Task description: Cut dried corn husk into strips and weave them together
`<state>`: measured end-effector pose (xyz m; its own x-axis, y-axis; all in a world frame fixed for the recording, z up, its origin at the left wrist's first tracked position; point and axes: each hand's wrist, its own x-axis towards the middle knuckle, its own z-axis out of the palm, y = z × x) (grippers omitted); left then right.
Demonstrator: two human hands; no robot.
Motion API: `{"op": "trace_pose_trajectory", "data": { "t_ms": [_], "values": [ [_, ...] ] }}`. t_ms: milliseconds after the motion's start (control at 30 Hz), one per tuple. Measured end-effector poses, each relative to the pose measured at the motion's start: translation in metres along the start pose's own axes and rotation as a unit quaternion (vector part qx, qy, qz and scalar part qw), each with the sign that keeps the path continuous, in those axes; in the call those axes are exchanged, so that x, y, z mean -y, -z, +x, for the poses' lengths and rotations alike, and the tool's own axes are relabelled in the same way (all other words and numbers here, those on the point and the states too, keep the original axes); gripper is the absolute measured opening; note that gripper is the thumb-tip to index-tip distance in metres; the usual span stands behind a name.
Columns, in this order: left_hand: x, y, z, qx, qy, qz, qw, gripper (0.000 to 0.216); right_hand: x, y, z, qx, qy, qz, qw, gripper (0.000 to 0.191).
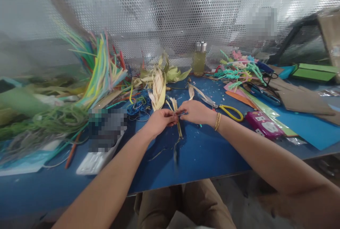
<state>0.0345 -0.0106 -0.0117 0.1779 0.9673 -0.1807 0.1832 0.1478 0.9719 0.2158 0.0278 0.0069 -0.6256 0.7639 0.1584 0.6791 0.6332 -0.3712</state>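
Observation:
My left hand [159,121] and my right hand [196,112] meet over the blue table [207,154], both pinched on a thin bundle of dried corn-husk strips [177,119] that stands nearly upright between them. The bundle's top fans out above my fingers and its tail hangs down toward the table. A fine thread or wire seems to run between my fingertips, too small to be sure. A gold bracelet [217,121] sits on my right wrist. Just beyond my right hand lie yellow-handled scissors [225,110].
Loose corn husks [159,83] lie behind my hands. Coloured plastic strips [99,69] fan out at the left, blue wire coils [138,106] beside them. A small jar [199,59] stands at the back. A magenta case [262,124], pipe cleaners [239,69] and card sheets [302,101] fill the right.

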Motion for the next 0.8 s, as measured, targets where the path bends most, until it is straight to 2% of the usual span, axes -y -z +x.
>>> {"op": "trace_pose_trajectory", "data": {
  "t_ms": [167,267,367,433,600,667,800],
  "values": [
    [-0.001,0.0,-0.001,0.0,-0.006,-0.002,1.0,0.03,0.006,-0.001,-0.001,-0.03,-0.026,-0.05,0.998,0.012],
    [-0.001,0.001,-0.002,-0.011,-0.003,-0.003,1.0,0.034,0.007,0.008,-0.003,0.026,-0.02,-0.014,0.999,0.011],
    [-0.001,0.002,-0.002,-0.02,0.005,-0.007,1.0,0.03,0.008,0.017,-0.006,0.097,0.019,0.034,0.994,0.009],
    [-0.001,0.002,-0.002,-0.017,0.003,-0.003,1.0,0.025,0.009,0.019,-0.007,0.112,0.042,0.065,0.991,0.007],
    [0.002,0.004,0.0,-0.004,-0.06,0.053,0.997,0.02,0.008,0.005,-0.003,0.009,0.036,0.153,0.987,0.023],
    [0.002,0.004,0.001,-0.007,-0.102,0.089,0.991,0.019,0.006,-0.004,0.0,-0.005,0.023,0.161,0.987,0.027],
    [-0.001,0.003,-0.002,-0.035,-0.178,0.199,0.963,0.013,0.002,-0.017,0.003,-0.019,-0.002,0.158,0.987,0.02]
  ]
}}
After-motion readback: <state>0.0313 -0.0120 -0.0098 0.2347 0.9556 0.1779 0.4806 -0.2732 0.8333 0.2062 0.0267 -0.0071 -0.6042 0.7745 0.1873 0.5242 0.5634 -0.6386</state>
